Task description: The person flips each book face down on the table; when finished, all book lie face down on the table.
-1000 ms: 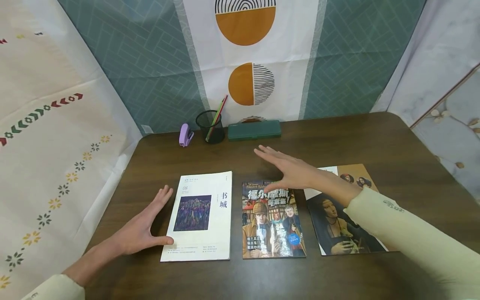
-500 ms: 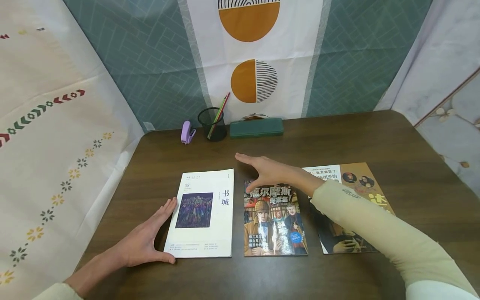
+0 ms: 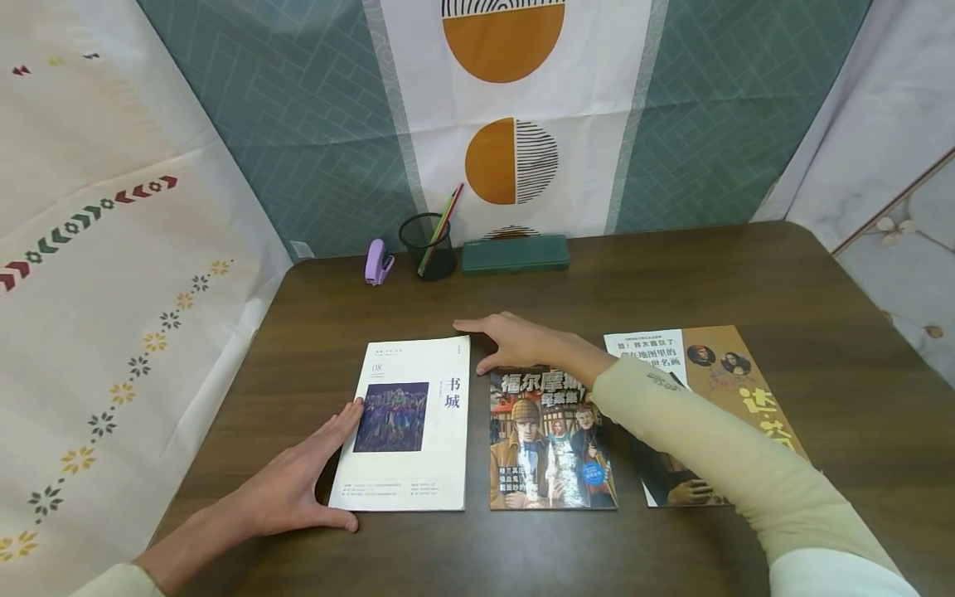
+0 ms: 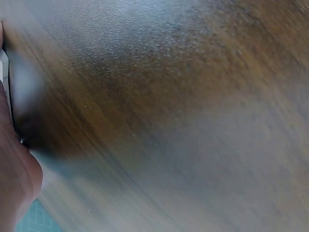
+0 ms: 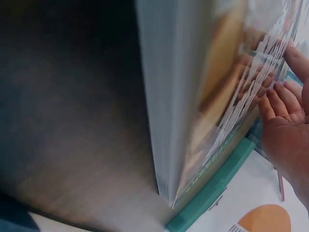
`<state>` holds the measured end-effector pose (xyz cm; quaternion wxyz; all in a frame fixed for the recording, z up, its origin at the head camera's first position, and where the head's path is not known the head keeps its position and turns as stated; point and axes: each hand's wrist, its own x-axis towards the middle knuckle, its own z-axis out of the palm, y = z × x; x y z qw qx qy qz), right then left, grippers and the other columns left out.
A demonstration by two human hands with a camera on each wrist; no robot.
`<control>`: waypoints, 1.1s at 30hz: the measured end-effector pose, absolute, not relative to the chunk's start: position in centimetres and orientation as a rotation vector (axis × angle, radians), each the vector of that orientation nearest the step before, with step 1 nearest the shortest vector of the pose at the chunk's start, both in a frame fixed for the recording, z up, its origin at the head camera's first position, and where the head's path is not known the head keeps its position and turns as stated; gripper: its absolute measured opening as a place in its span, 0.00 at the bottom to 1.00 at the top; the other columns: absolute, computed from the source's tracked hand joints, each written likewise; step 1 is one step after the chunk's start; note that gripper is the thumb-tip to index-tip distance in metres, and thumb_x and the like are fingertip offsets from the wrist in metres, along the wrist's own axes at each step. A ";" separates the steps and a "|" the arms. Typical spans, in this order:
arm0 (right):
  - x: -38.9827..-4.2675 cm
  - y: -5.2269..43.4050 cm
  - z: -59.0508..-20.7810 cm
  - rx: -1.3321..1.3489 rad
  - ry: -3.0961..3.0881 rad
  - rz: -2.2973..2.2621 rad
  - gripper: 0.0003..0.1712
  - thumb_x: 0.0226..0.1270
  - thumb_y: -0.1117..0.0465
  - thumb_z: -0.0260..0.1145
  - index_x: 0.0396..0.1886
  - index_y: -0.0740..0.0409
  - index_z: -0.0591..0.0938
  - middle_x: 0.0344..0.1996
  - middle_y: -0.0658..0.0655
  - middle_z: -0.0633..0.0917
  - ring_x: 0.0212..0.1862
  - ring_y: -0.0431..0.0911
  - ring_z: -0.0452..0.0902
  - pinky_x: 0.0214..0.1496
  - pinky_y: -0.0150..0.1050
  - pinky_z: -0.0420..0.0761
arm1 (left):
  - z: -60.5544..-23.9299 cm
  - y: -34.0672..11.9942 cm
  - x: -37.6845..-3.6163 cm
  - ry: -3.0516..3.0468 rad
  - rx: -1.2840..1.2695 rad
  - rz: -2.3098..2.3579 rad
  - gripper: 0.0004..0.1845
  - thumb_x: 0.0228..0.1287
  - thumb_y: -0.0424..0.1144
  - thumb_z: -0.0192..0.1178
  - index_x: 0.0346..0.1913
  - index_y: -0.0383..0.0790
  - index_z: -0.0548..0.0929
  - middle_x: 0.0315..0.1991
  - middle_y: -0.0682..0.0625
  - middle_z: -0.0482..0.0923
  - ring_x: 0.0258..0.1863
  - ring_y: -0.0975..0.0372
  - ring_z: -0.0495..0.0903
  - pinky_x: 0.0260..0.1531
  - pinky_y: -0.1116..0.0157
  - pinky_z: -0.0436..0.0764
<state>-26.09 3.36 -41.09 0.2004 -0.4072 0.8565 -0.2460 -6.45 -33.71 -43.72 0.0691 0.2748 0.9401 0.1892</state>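
Note:
On the brown tabletop lies a white book (image 3: 443, 448) with a dark square picture. My left hand (image 3: 298, 485) is spread at its left side, fingertips right at the edge and thumb near the lower left corner. In the left wrist view only part of the left hand (image 4: 17, 179) shows, beside a sliver of the book. My right hand (image 3: 518, 342) reaches to the white book's upper right corner, index finger extended and thumb apart. It overlaps the top of a glossy detective book (image 3: 552, 464). The right wrist view shows that book's page edge (image 5: 169, 121) close up, with my fingers (image 5: 277, 106) beyond.
A third book (image 3: 712, 373), brown and white, lies to the right, partly covered by my right sleeve (image 3: 716, 448). Along the back stand a purple stapler (image 3: 378, 263), a black mesh pen cup (image 3: 440, 261) with pencils, and a green case (image 3: 515, 254). Cloth hangs behind the table.
My right hand has moved left and slightly down, from above the detective book to the white book's upper right corner. My left hand has come in against the white book's left edge.

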 end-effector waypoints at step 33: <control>-26.5 2.5 -41.6 -1.247 2.416 -0.822 0.33 0.66 0.59 0.78 0.70 0.60 0.81 0.68 0.58 0.81 0.17 0.39 0.57 0.28 0.36 0.56 | -40.5 -34.2 -8.5 3.064 1.652 0.249 0.38 0.74 0.67 0.59 0.63 0.34 0.86 0.62 0.41 0.85 0.45 0.53 0.91 0.27 0.61 0.87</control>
